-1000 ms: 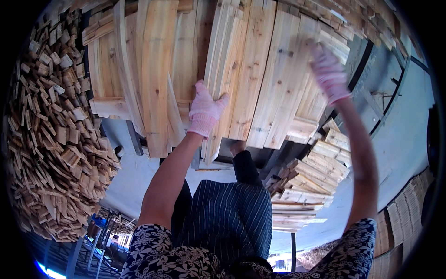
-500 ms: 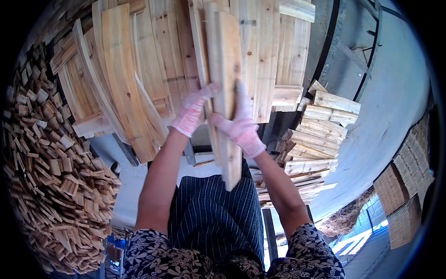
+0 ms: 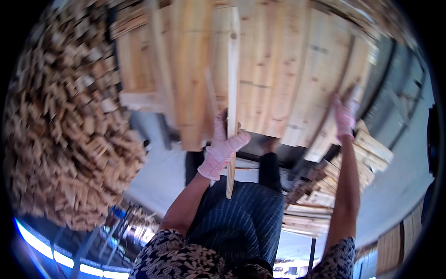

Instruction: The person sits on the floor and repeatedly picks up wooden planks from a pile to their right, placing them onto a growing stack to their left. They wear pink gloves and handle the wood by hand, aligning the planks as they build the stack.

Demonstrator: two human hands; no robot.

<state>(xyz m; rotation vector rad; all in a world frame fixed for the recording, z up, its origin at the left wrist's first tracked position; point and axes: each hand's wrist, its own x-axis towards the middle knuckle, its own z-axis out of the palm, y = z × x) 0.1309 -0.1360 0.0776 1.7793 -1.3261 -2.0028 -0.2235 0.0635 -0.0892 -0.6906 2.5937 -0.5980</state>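
My left hand (image 3: 222, 151), in a pale pink knit glove, is closed around a narrow light-wood board (image 3: 233, 83). The board stands on edge, its far end over the laid boards and its near end above my lap. Far to the right, my gloved right hand (image 3: 345, 115) is at the outer edge of a board (image 3: 325, 128) on the bench. Its thumb and fingers look spread, though blurred, and hold nothing that I can see. Wide knotted planks (image 3: 269, 74) lie side by side between my hands. Longer boards (image 3: 194, 79) lie slanted to the left.
A tall heap of short wood pieces (image 3: 69, 153) fills the left side. Below my right forearm, cut boards (image 3: 316, 204) are stacked. A dark metal frame (image 3: 390, 88) stands on the grey floor (image 3: 399, 153) at the right. My dark striped apron (image 3: 241, 214) covers my lap.
My right hand has left the boards held between both hands and moved right to the bench's outer edge. My left hand now holds one narrow board alone. The view has turned.
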